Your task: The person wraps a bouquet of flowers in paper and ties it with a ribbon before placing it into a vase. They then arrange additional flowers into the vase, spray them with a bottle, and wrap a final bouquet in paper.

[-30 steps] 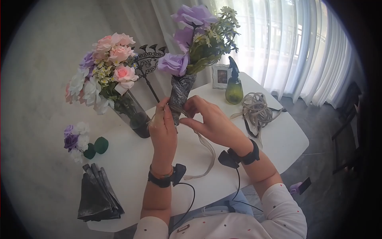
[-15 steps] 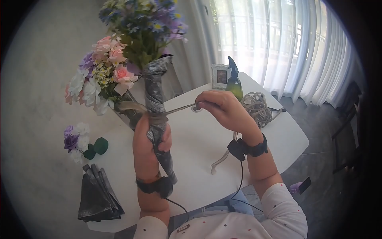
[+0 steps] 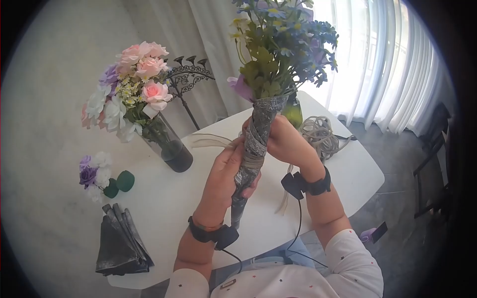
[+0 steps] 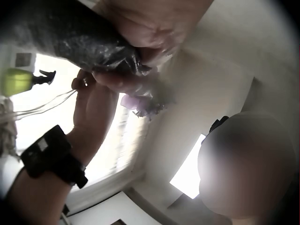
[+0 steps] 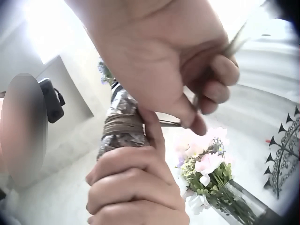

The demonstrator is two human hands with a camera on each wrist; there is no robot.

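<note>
A bouquet of blue, yellow and purple flowers (image 3: 298, 42) stands upright over the table, its stems in dark grey wrapping (image 3: 263, 119) that tapers to a point. Beige ribbon (image 5: 123, 124) circles the wrapping in several turns. My left hand (image 3: 221, 174) grips the wrapped stems at and below these turns, fingers curled round them in the right wrist view. Behind the wrapping, partly hidden in the head view, is my right hand (image 3: 289, 144); the right wrist view shows its fingers (image 5: 199, 123) pinching the ribbon beside the bouquet. A loose ribbon end (image 3: 211, 141) sticks out to the left.
On the white table (image 3: 164, 218) stand a glass vase (image 3: 175, 151) of pink and white flowers at the left and a green spray bottle (image 3: 293, 115) at the back. Coiled ribbon (image 3: 320, 134) lies right, folded dark wrapping (image 3: 119, 251) front left, near small purple and white flowers (image 3: 89, 176).
The bouquet has turned and moved right from its place half a second ago, with my left hand gripping it. My right hand has come in from the side to behind the wrapping.
</note>
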